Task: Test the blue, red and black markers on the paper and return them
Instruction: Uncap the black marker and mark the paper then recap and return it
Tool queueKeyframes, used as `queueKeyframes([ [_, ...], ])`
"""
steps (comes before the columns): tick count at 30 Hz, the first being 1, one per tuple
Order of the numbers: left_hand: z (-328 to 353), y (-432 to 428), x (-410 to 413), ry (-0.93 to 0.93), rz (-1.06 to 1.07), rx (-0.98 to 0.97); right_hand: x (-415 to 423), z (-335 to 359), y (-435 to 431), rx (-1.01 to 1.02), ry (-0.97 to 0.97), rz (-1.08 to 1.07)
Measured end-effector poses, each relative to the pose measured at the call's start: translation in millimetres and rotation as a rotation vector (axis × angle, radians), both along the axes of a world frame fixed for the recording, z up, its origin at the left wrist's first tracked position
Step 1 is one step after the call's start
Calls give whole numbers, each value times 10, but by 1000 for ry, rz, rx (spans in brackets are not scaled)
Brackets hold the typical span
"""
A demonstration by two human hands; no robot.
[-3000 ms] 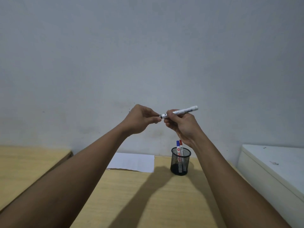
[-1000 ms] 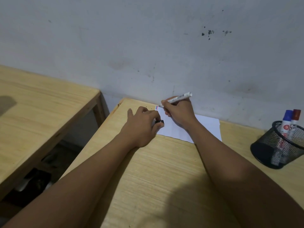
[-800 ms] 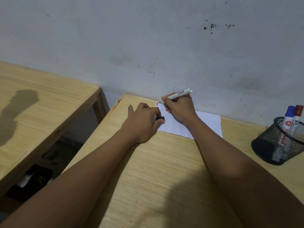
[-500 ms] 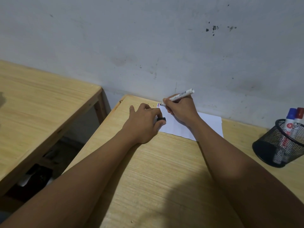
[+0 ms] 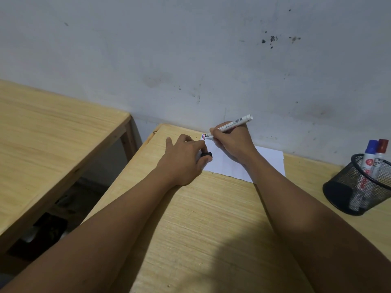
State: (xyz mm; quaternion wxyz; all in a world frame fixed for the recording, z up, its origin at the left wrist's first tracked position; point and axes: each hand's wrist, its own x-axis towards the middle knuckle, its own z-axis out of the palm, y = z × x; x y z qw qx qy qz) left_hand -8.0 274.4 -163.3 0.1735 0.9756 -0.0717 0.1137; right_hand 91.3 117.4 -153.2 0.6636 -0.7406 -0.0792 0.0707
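A white sheet of paper lies on the wooden table against the wall. My right hand grips an uncapped white-barrelled marker, its tip on the paper's far left corner beside short blue, red and dark strokes. My left hand rests on the paper's left edge and pinches the black cap. The blue marker and red marker stand capped in a black mesh cup at the right.
A second wooden table stands to the left, separated by a gap with dark items on the floor. The grey wall runs right behind the paper.
Three seconds ago both hands held the marker up in the air at its cap. Since one second ago the marker tip has stayed at the paper corner with only slight shifts.
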Motion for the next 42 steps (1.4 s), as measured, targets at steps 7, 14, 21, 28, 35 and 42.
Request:
queueKeyframes([
  [7,27,5,-24,60,19,-47,-236,434,-134,133,-89,-46],
  [14,518,-157,-97,62,68,-427,-586,1068,-680,135,-171,-37],
  [21,1582,-761,-346,-147,-97,-664,-1166,1759,-1268,198,-288,-64],
  [28,2361,-1402,-801,-302,-286,-705,-1815,2369,-1791,203,-449,-114],
  [35,2692,-1853,-1090,-350,-386,-615,-2215,2618,-2199,139,-508,-130],
  [42,2813,-2088,-1278,-480,-394,-628,-2362,2695,-2286,209,-456,-175],
])
